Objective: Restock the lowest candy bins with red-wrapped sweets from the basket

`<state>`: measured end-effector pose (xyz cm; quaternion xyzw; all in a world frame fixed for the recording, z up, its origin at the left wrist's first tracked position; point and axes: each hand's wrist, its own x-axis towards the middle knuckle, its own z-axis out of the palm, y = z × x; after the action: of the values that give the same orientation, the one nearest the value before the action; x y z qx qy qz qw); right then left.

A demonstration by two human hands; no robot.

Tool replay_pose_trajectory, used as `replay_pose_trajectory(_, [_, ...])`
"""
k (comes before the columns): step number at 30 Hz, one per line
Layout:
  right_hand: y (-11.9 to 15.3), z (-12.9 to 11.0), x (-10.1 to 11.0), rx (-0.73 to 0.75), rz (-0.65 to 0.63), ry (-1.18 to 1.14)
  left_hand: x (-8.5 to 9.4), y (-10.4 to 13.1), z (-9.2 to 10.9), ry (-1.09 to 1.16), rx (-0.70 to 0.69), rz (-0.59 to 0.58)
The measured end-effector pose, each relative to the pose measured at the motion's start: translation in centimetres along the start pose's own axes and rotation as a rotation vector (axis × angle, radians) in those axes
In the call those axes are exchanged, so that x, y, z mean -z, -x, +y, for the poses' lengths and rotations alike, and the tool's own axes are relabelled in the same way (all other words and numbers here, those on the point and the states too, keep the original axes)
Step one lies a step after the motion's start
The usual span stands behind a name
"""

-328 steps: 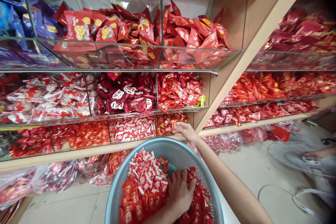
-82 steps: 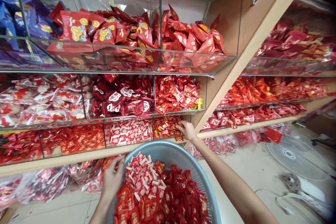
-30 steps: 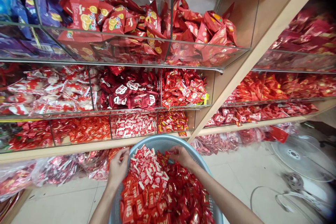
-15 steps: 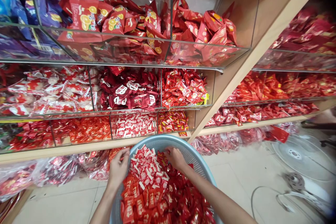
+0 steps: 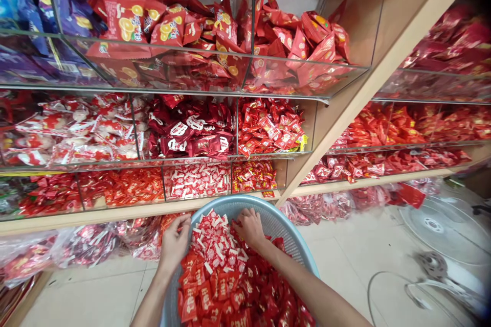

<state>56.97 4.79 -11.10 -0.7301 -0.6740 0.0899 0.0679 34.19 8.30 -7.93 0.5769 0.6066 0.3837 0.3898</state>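
Observation:
A round blue plastic basket (image 5: 295, 245) stands in front of me, filled with wrapped candies. Inside it, red-and-white candies (image 5: 215, 240) lie at the back left, bright red packets (image 5: 205, 294) at the front left, and darker red packets (image 5: 268, 291) at the right. My left hand (image 5: 176, 240) is at the basket's left rim with its fingers curled round it. Down among the candies near the back is my right hand (image 5: 250, 227), fingers bent and closed over small red candies; its fingertips are partly hidden.
Glass-fronted shelves (image 5: 192, 93) of sorted candies rise behind the basket. Bagged candies (image 5: 84, 245) lie beneath the bottom shelf. At right on the tiled floor (image 5: 333, 260) are a fan's round grille (image 5: 433, 225) and a loose cable (image 5: 370, 286).
My right hand has turned over and pressed down into the candies, its back now facing up. The left hand stays at the rim.

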Motion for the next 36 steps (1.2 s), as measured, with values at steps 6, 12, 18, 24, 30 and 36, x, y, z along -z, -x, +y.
replay_pose_trajectory(6, [0.1, 0.2, -0.4, -0.046, -0.005, 0.04, 0.0, -0.1, 0.0, 0.003, -0.019, 0.023])
replay_pose_trajectory(12, [0.5, -0.2, 0.6, -0.03, -0.009, 0.112, -0.1, -0.2, -0.2, 0.009, -0.032, 0.025])
replay_pose_trajectory(18, [-1.0, 1.2, 5.9, 0.034, 0.196, 0.023, 0.0, -0.4, -0.5, -0.005, -0.031, -0.007])
replay_pose_trajectory(24, [-4.8, 5.2, 10.6, 0.04, 0.4, -0.238, 0.0, -0.3, -0.4, -0.016, -0.045, 0.016])
replay_pose_trajectory(30, [-3.4, 9.6, 9.6, 0.233, 0.112, -0.385, 0.0, -0.4, -0.6, -0.071, -0.072, 0.034])
replay_pose_trajectory(36, [-1.9, 13.3, 6.9, 0.05, -0.06, -0.042, -0.2, -0.4, -0.6, -0.142, -0.112, 0.083])
